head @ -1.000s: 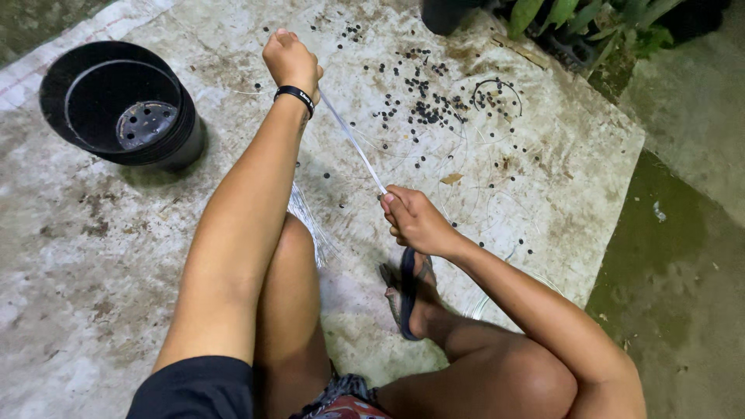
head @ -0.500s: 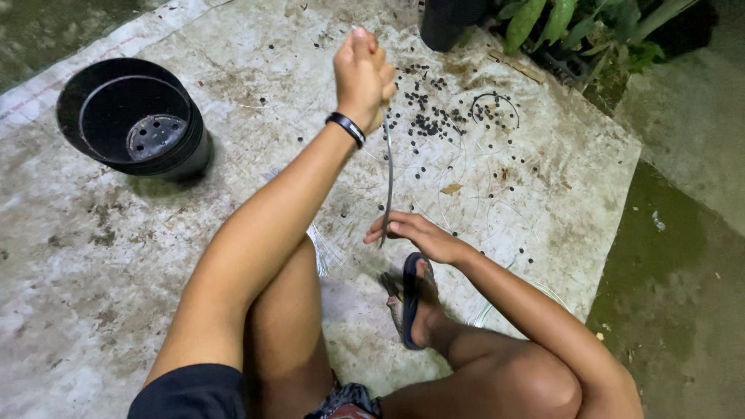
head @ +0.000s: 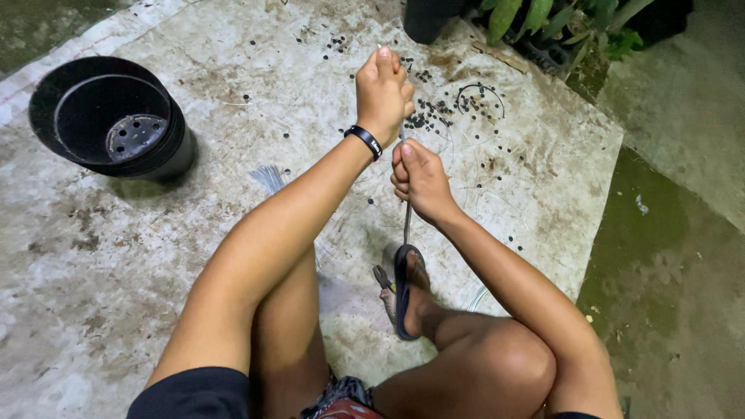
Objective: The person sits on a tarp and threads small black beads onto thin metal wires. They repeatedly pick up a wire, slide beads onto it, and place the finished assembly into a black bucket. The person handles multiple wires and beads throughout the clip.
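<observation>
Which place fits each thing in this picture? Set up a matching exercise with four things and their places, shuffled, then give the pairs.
Things:
1. black pot
2. black wristband
3. sandal
4. small dark pellets

Places:
A. on the foot, under the hands
B. scattered on the sheet beyond the hands
C. standing at the far left of the sheet
D. round the left wrist

Pairs: 1-C, 2-D, 3-A, 4-B
</observation>
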Motion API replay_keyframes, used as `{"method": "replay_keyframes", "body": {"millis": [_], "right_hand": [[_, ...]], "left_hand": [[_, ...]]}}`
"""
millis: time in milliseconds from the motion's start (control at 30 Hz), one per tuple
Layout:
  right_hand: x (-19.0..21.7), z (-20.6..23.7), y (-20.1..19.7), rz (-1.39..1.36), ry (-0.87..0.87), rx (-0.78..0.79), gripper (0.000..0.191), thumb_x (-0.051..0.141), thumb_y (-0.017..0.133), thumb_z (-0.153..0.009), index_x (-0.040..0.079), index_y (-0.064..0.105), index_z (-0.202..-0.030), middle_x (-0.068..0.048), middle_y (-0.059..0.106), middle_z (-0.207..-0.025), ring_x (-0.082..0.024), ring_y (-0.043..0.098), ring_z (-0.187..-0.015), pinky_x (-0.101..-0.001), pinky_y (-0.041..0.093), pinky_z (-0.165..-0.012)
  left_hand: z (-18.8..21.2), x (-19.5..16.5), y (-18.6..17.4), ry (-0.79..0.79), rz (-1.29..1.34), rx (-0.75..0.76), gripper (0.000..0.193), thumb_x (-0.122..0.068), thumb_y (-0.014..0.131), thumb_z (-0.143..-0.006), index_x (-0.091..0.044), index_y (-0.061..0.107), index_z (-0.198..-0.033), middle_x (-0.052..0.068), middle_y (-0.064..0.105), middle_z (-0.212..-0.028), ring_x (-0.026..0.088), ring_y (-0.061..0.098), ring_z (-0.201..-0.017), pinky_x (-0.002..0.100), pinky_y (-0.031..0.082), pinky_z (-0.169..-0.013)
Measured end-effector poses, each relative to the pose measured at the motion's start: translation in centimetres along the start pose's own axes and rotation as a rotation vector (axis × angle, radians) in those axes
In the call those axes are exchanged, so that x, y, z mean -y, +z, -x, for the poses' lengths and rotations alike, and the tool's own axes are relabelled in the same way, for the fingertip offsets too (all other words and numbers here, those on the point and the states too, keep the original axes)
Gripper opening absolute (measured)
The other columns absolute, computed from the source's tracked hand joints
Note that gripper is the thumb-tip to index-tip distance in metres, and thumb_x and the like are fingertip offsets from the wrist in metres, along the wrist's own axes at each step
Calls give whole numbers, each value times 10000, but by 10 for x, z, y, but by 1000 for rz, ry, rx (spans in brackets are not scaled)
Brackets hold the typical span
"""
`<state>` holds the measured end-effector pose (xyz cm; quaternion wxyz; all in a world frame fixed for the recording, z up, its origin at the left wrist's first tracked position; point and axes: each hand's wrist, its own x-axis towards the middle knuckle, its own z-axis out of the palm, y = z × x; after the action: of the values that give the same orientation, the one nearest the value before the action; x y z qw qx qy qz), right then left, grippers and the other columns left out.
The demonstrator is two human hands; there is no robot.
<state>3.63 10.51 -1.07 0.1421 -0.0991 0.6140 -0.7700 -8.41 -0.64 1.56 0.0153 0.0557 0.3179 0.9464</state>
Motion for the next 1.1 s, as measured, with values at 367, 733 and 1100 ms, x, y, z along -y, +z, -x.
{"method": "replay_keyframes", "body": {"millis": [367,733,1100], "right_hand": [[-1,5,12,-82,251,103,313,324,419,-1121,98,484,-914,61,281,-627,-61,230,-489,-249,201,-428],[-26,-4,13,203,297,20,354,326,401,-1114,121,422,-826,55,303,-614,-63,266,-479,-259,233,-408],[-31,-4,15,782,-63,50,373,253,412,-1136,73,499,-821,30,443,-648,-67,421,-584,-265,415,-534]], "left_hand": [[-33,-48,-39,77,-18,-233,336,-327,349,-1108,-114,438,-864,-20,324,-590,95,264,-423,288,192,-370],[-26,-43,-35,193,-282,-112,354,-349,370,-1123,-129,436,-854,-40,350,-627,73,327,-437,276,243,-359],[-30,-42,-37,106,-374,-280,343,-322,407,-1104,-106,492,-851,-29,408,-599,96,414,-429,291,318,-346]]}}
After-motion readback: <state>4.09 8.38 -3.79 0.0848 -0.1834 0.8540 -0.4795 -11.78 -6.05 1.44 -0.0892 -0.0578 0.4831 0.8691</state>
